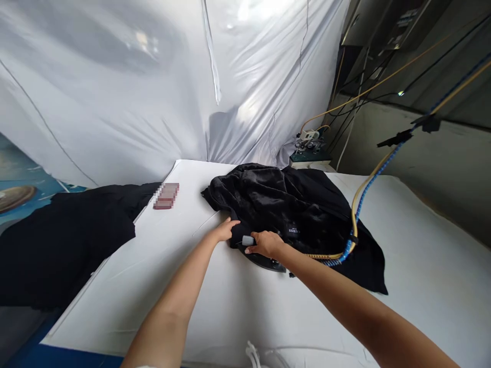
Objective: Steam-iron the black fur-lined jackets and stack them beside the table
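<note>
A black garment [276, 199] with a shiny lining and a label lies bunched on the white table [161, 286]. My right hand [266, 244] is wrapped round the handle of a dark iron [264, 261], which rests at the garment's near edge. A blue and yellow hose [358, 204] runs from beside my right wrist up to the right. Just left of the iron, my left hand [225, 229] touches the garment's edge with the index finger stretched out; its other fingers are partly hidden.
Dark cloth [69, 240] hangs over the table's left edge. A blurred reddish object [166, 196] lies near that edge. White sheeting [153, 87] hangs behind the table. At the back right sits a small machine [310, 140] with cables.
</note>
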The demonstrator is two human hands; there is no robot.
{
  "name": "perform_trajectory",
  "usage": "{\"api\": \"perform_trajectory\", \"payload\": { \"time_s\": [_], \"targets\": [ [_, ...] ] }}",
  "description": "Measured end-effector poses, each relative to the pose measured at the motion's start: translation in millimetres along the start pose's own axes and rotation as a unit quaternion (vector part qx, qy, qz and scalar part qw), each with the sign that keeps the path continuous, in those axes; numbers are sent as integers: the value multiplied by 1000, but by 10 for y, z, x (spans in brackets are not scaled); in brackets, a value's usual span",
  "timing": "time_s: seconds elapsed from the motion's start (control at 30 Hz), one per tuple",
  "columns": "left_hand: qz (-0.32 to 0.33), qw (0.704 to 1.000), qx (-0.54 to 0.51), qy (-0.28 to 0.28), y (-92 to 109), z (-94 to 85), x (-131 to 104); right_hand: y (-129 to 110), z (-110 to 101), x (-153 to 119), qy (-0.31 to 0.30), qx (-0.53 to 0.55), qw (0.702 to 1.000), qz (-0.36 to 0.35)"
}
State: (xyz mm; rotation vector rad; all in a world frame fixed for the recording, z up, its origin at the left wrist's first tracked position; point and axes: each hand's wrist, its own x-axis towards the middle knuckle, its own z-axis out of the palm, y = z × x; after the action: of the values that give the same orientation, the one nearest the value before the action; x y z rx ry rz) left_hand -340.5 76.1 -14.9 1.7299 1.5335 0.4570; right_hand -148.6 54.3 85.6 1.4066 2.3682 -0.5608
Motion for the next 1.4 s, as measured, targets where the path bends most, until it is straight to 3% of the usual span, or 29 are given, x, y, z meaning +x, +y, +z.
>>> {"api": "perform_trajectory", "payload": {
  "time_s": [0.17,0.43,0.53,0.77,0.9,1.0,1.1,1.17,1.27,1.33,1.4],
  "targets": [
    [5,1000,-13,5,-98,22,-26,98,4,-84,8,21,999,36],
    [-35,999,-10,-1,-197,51,-66,511,142,-394,-5,35,997,63],
    [-42,999,7,-11,-190,51,-110,793,170,-537,4,43,992,120],
    [-27,998,56,3,-183,59,-135,1732,216,-1048,8,41,974,222],
    [-44,995,88,-2,-159,48,-158,2053,308,-1351,3,61,969,241],
    [-97,984,151,22,22,50,-225,2140,336,-1498,6,64,967,248],
    [-172,939,252,158,454,159,-269,2129,325,-1554,23,55,966,251],
    [-118,925,290,216,827,343,-247,2095,320,-1537,34,52,968,242],
    [84,956,267,87,1292,748,-157,2084,338,-1475,33,56,971,230],
    [110,961,254,16,1440,1005,-97,2149,363,-1462,33,58,971,232],
    [76,961,265,-11,1462,1176,-59,2287,386,-1506,36,58,967,245]
  ]
}}
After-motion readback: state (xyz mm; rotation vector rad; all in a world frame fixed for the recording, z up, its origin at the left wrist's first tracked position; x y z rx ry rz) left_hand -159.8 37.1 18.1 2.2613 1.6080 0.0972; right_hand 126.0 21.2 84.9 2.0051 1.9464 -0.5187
